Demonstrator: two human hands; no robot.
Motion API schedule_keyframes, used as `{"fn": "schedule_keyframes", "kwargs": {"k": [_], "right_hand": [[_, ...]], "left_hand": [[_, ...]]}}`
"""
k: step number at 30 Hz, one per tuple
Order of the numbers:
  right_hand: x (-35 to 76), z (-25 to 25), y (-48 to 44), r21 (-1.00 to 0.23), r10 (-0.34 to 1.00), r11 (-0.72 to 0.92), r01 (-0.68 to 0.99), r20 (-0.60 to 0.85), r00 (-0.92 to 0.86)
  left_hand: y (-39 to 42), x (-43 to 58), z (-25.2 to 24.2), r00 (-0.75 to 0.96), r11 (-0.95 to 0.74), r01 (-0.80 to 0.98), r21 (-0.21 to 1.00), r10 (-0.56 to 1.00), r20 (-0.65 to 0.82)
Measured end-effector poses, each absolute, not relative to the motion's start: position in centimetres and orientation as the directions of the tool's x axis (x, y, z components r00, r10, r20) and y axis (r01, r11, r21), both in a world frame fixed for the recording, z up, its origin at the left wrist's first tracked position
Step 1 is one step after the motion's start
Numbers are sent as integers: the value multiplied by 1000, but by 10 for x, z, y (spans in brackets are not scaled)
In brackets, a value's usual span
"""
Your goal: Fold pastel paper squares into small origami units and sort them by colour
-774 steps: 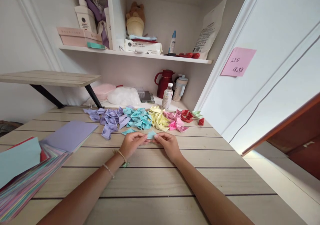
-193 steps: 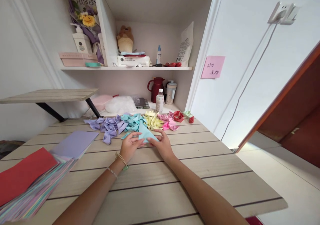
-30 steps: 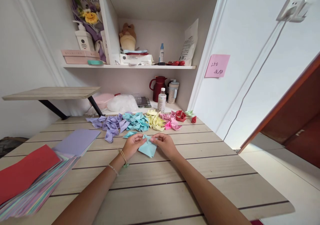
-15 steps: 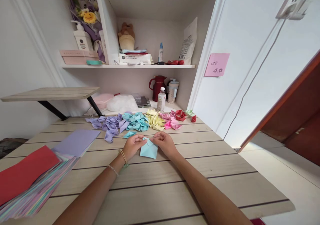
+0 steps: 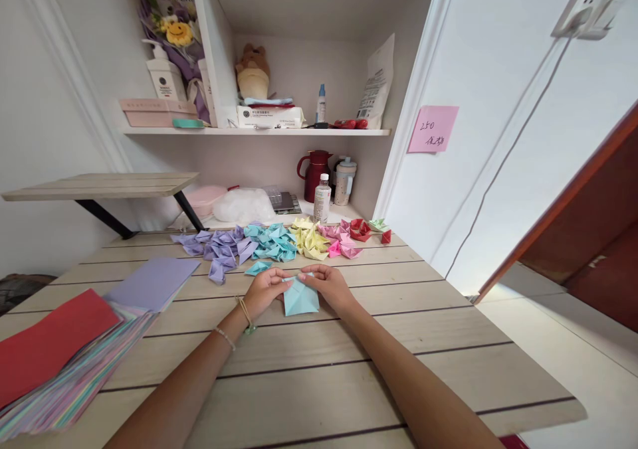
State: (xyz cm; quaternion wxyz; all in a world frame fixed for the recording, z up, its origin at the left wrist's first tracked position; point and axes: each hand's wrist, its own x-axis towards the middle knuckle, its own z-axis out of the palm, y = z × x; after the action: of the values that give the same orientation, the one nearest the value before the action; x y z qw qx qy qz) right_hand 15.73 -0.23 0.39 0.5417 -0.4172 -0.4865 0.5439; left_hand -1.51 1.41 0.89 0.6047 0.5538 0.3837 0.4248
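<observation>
A light blue folded paper [image 5: 302, 300] is between my two hands, just above or on the wooden table. My left hand [image 5: 268, 289] pinches its upper left corner with the fingertips. At the upper right edge my right hand [image 5: 326, 285] holds it, the thumb lying on its face and the fingers behind. Beyond the hands lies a row of small folded paper shapes: purple ones [image 5: 224, 250], light blue ones [image 5: 274, 242], yellow ones [image 5: 310, 240], pink ones [image 5: 341, 240] and red ones [image 5: 359, 230]. One light blue folded piece [image 5: 258, 268] sits apart, near my left fingers.
A stack of coloured paper [image 5: 84, 369], with red and purple sheets on top, lies at the left. A small raised stand [image 5: 104, 185] is behind it. Past the folded shapes stand a clear bottle [image 5: 321, 200], a dark red jug [image 5: 317, 170] and a cup [image 5: 344, 182].
The light blue paper has shifted slightly right and turned a little. My right thumb has moved onto its face, and the right fingers have straightened somewhat.
</observation>
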Motion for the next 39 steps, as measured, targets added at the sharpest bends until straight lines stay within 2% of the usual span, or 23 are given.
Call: {"fn": "schedule_keyframes", "kwargs": {"k": [8,16,22,28,32,35,37,39], "right_hand": [[164,3,2,-990,996,77,-117,81,-27],[164,15,-6,-948,949,283,147,299,102],[167,12,-6,-978,986,162,130,154,-63],[163,18,-10,-919,962,256,301,273,17],[168,22,-7,-939,941,300,169,321,110],[173,22,-4,-959,930,272,74,282,236],[173,22,-4,-978,958,203,49,209,199],[169,22,-6,-992,989,129,1,129,75]], "left_hand": [[13,-16,11,371,30,-76,997,929,0],[13,-16,12,454,65,3,998,889,-59],[15,-17,8,472,57,-15,998,880,-43],[14,-15,5,482,41,24,999,875,-48],[13,-14,7,447,59,-62,996,894,-26],[12,-15,10,398,74,-190,979,917,8],[12,-16,12,382,81,-251,965,924,22],[12,-17,13,371,73,-279,957,928,38]]}}
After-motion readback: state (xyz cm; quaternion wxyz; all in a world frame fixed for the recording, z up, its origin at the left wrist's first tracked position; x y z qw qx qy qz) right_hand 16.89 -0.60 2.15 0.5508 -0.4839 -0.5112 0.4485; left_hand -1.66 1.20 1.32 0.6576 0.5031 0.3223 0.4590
